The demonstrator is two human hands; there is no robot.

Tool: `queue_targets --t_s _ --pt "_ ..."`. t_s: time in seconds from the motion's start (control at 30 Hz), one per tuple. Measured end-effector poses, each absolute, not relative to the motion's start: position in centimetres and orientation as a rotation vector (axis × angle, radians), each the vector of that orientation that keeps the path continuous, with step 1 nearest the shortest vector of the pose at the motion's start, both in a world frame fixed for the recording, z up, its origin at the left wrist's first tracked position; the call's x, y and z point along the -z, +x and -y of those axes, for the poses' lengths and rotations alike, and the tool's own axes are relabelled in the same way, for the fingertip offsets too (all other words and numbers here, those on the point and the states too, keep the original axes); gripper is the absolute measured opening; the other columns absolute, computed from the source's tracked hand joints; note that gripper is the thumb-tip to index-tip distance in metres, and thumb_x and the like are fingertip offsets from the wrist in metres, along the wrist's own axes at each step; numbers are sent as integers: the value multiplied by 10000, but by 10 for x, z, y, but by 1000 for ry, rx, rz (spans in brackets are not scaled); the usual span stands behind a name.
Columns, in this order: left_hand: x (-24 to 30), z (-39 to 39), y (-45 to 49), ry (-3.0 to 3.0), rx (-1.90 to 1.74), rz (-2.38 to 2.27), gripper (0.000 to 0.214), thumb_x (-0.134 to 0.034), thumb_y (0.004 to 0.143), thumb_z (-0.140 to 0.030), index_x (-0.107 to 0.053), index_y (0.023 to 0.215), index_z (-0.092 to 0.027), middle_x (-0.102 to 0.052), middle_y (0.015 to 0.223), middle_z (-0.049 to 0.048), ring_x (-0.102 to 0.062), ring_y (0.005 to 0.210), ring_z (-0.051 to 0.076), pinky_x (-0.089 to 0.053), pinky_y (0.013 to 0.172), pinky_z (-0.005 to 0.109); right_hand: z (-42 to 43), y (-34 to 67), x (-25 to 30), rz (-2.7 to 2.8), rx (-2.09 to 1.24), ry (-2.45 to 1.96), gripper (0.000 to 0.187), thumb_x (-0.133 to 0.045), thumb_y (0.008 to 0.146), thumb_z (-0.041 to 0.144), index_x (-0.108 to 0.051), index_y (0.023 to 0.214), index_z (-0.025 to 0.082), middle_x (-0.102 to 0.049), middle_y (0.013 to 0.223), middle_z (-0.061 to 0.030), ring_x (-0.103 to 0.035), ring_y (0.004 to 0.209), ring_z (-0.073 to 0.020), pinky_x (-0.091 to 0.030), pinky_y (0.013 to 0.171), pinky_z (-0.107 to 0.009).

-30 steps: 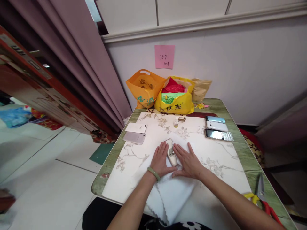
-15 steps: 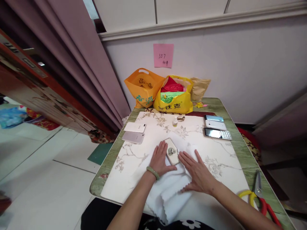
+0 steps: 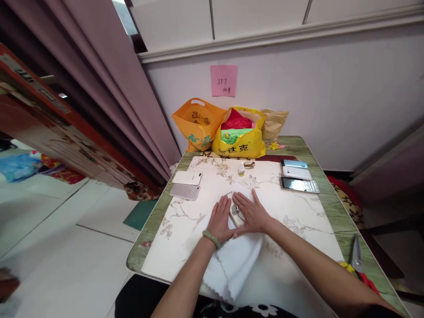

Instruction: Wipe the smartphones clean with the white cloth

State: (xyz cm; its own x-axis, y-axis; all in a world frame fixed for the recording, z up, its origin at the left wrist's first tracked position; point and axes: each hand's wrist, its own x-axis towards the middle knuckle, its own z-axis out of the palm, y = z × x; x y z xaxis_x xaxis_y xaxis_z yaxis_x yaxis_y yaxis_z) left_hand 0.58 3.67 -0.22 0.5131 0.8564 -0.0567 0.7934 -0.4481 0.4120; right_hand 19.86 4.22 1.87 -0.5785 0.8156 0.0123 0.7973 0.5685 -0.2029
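Note:
A light-coloured phone [image 3: 236, 219] with a metal ring holder on its back lies on a white cloth [image 3: 236, 265] with scalloped edges, in the middle of the table's near half. My left hand [image 3: 220, 221], a green bangle at its wrist, rests flat along the phone's left side with fingers extended. Over the phone's upper right part lies my right hand [image 3: 252, 215], also flat, its thumb close to the left thumb. The ring shows between both hands; part of the phone is hidden beneath the right fingers.
Two phones [image 3: 185, 191] lie at left and several more [image 3: 300, 185] at right. A small bottle [image 3: 241, 169] and glasses [image 3: 249, 165] sit farther back. Orange [image 3: 198, 123] and yellow [image 3: 240, 148] bags stand by the wall. Scissors [image 3: 357, 258] lie at the right edge.
My right hand has moved left and slightly up, from beside the phone to partly over it. The cloth's right side has shifted left with it. My left hand stays nearly in place.

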Motion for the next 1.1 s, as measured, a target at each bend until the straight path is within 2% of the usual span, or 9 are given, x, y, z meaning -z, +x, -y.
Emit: queue_targets --t_s 0.13,0.37,0.57,0.67,0.83,1.0,1.1 --pt "4 -38 5 2383 -217 -1356 1042 -657 697 -448 -97 1510 -117 -81 1592 149 -33 1470 269 -93 1189 485 -61 192 -17 2719 -349 -1361 1178 -381 675 873 -121 1518 91 -163 1560 -170 -135 1441 -342 178 1093 -583" --pt "1 -36 5 2322 -265 -1334 1223 -679 593 -704 -85 1514 -161 -72 1595 148 -20 1469 287 -88 1182 502 9 217 -15 2617 -214 -1404 1040 -377 792 781 -102 1519 90 -246 1533 -203 -218 1418 -348 100 1105 -622" --pt "3 -36 4 2338 -324 -1325 1182 -622 639 -737 -98 1512 -136 -83 1592 164 -27 1470 287 -78 1186 481 57 219 -25 2661 -321 -1263 907 -412 852 681 -103 1525 157 -267 1536 -148 -217 1421 -333 129 1099 -632" --pt "1 -36 3 2362 -309 -1302 1168 -638 652 -691 -95 1512 -116 -69 1592 167 -24 1470 287 -68 1189 474 55 208 -25 2656 -337 -1260 833 -377 898 629 -103 1524 151 -250 1540 -144 -208 1425 -328 148 1089 -638" --pt "-2 -38 1 2372 -236 -1277 1127 -695 651 -507 -83 1514 -118 -48 1595 158 -32 1470 280 -72 1191 470 44 198 -23 2688 -370 -1176 797 -328 923 630 -111 1521 149 -243 1544 -130 -208 1428 -304 138 1103 -622" --pt "-3 -39 0 2331 -229 -1274 1259 -695 574 -692 -54 1518 -160 -37 1596 153 -6 1468 301 -72 1182 501 48 207 -18 2613 -308 -1334 802 -303 925 640 -51 1525 171 -218 1555 -119 -242 1419 -287 86 1123 -610" --pt "-2 -40 1 2323 -226 -1275 1299 -714 532 -714 -62 1518 -176 -40 1596 152 -10 1467 306 -71 1180 504 46 204 -12 2535 -223 -1486 807 -307 926 624 -35 1526 157 -202 1560 -125 -236 1419 -303 77 1117 -625"
